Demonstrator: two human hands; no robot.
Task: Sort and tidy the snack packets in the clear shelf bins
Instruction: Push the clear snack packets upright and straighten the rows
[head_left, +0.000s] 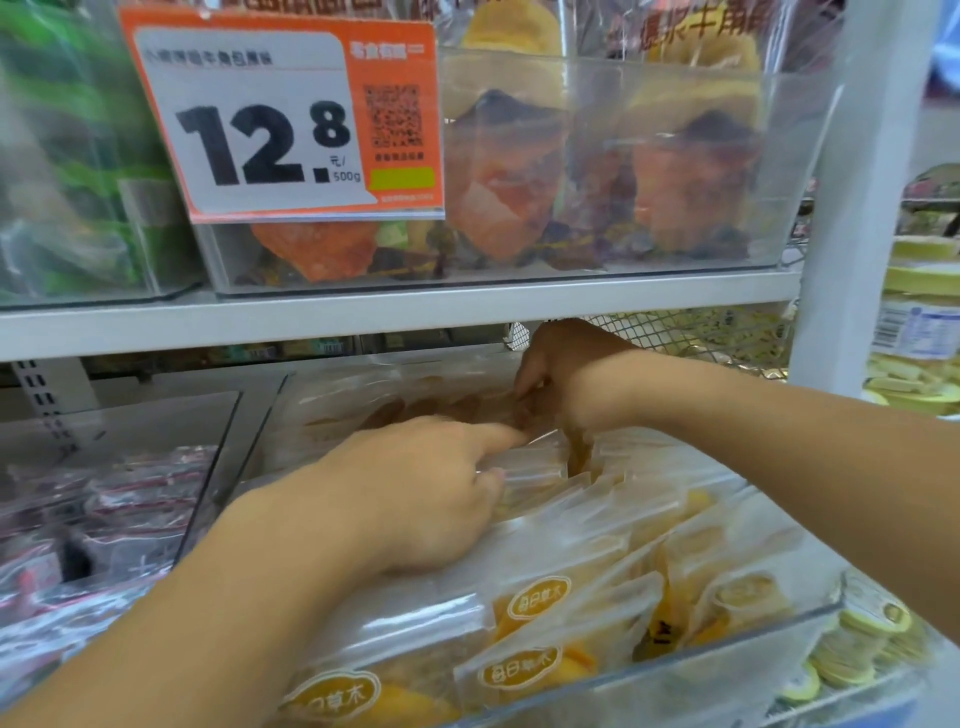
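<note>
In the bin, left hand pinches packets; right hand, seemingly gripping one, should seat it upright.

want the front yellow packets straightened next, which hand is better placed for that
Probably left. The left hand rests on the yellow packets mid-bin, nearer the front rows. The right hand is deep at the back under the shelf, fingers curled into packets there.

lighting: bright, even, overhead. glare on clear bin fronts. shadow beneath shelf. focus soft throughout; wide-angle bending at edges; price tag legible.
</note>
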